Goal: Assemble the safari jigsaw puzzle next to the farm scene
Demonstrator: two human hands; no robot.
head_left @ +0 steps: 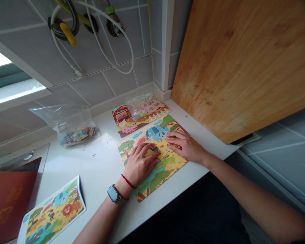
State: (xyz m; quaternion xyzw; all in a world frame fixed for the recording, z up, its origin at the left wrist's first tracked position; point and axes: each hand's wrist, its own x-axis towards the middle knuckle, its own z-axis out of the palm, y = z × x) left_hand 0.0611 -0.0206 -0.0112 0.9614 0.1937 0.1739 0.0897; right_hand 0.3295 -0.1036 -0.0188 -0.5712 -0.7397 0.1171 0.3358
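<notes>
Looking down from my head, my left hand curls over a small puzzle piece, and my right hand lies flat against another piece. I cannot tell whether either hand grips. Both rest on the animal jigsaw puzzle, on the white countertop.

Matt cardboard puzzle, wooden board

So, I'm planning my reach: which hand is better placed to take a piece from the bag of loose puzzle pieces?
Left, probably. Your left hand rests on the jigsaw puzzle on the side nearer the plastic bag of loose pieces. Your right hand lies farther away, beyond the left.
</notes>
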